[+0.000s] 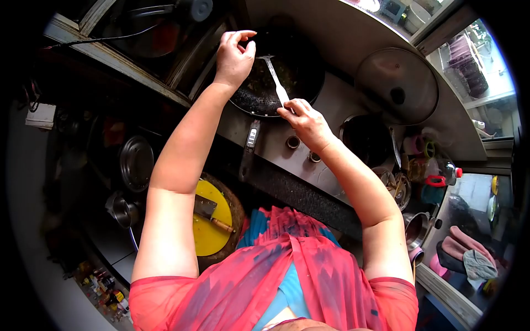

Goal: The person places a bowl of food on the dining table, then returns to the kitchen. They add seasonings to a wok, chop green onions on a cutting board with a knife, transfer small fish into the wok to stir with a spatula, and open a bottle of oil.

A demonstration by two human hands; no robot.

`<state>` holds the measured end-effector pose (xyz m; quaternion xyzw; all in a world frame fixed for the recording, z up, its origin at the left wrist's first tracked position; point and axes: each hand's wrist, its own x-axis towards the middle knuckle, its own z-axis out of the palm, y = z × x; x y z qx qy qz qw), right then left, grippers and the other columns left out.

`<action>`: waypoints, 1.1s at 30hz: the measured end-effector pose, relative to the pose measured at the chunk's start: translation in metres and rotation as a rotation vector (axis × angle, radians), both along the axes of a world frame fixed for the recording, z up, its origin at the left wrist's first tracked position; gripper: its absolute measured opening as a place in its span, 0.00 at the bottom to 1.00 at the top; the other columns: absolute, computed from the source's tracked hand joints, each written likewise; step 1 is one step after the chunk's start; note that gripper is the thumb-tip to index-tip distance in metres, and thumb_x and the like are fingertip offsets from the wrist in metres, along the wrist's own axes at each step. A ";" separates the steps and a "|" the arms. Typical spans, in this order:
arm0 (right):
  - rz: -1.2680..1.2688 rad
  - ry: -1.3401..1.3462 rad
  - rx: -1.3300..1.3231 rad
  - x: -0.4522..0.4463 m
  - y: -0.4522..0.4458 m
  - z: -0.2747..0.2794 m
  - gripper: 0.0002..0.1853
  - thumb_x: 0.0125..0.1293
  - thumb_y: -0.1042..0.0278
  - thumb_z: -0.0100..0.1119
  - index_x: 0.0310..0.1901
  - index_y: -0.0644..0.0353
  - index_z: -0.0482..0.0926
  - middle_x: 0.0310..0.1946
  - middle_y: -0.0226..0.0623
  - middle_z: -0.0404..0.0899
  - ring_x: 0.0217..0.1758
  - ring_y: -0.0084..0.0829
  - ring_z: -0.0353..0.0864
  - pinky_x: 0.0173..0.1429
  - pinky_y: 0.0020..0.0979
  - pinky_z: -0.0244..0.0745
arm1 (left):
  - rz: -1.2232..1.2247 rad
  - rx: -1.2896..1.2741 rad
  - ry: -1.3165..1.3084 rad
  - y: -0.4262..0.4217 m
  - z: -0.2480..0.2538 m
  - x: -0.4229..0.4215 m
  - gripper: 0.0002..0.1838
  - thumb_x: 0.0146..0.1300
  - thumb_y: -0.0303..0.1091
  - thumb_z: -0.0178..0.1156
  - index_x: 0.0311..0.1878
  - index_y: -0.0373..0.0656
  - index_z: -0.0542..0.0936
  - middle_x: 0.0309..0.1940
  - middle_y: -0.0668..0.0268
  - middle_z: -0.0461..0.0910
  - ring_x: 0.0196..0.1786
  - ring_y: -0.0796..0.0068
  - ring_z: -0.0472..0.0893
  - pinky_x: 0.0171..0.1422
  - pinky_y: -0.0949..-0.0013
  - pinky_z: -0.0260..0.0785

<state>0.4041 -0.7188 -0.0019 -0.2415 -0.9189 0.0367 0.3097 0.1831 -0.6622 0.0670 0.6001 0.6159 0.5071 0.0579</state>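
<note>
Right hand [306,124] closes round the handle end of the spatula [281,94], likely light, stiff and best held there, its head in the wok [256,103]; left hand [234,62] half-curls above, contents unclear.

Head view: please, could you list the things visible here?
wok: one, black, on stove
stove: one, grey, top centre
spatula: one, pale, over wok
knobs: two, dark, stove front
glass lid: one, clear, right of wok
pan: one, dark, near glass lid
steel pot: one, silver, lower right
cloths: several, pink, grey, far right
cutting board: one, yellow, lower left
cleaver: one, dark blade, on cutting board
round metalware: one, silver, left
bottles: several, mixed, bottom left
sleeves: two, red, bottom
left hand: one, bare, over wok
right hand: one, bare, holding spatula
</note>
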 end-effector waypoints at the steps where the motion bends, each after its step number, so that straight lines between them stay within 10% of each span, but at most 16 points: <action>1: 0.023 -0.031 0.010 0.004 0.000 0.001 0.15 0.48 0.76 0.57 0.42 0.59 0.77 0.39 0.35 0.72 0.48 0.34 0.75 0.47 0.29 0.78 | -0.012 -0.059 -0.074 -0.006 -0.006 -0.003 0.11 0.60 0.26 0.61 0.46 0.44 0.83 0.40 0.68 0.76 0.33 0.82 0.75 0.43 0.76 0.71; 8: 0.168 -0.087 -0.079 0.060 -0.073 0.057 0.17 0.46 0.75 0.59 0.42 0.63 0.77 0.37 0.36 0.71 0.41 0.34 0.76 0.43 0.29 0.78 | 0.124 -0.506 -0.654 -0.165 -0.125 -0.011 0.16 0.67 0.39 0.59 0.52 0.40 0.73 0.35 0.72 0.75 0.38 0.83 0.72 0.44 0.76 0.69; 12: 0.223 -0.176 -0.136 0.041 -0.066 0.044 0.17 0.46 0.75 0.58 0.41 0.63 0.75 0.37 0.36 0.70 0.43 0.34 0.74 0.44 0.29 0.77 | -0.137 -0.958 -1.157 -0.227 -0.102 0.020 0.22 0.71 0.53 0.51 0.49 0.42 0.73 0.24 0.67 0.78 0.25 0.79 0.78 0.31 0.77 0.70; 19: 0.075 0.007 -0.015 -0.005 -0.004 0.014 0.19 0.47 0.77 0.58 0.46 0.60 0.77 0.43 0.35 0.73 0.49 0.36 0.75 0.50 0.29 0.77 | -0.162 -0.914 -1.036 -0.242 -0.096 0.030 0.15 0.71 0.45 0.53 0.45 0.42 0.73 0.22 0.69 0.75 0.19 0.81 0.74 0.24 0.78 0.67; 33: 0.174 -0.289 -0.089 0.100 -0.071 0.036 0.22 0.44 0.74 0.60 0.46 0.62 0.79 0.47 0.38 0.73 0.52 0.38 0.75 0.51 0.31 0.78 | 0.030 -0.533 -0.615 -0.247 -0.111 0.018 0.14 0.69 0.35 0.57 0.53 0.38 0.77 0.37 0.69 0.78 0.35 0.84 0.74 0.43 0.78 0.70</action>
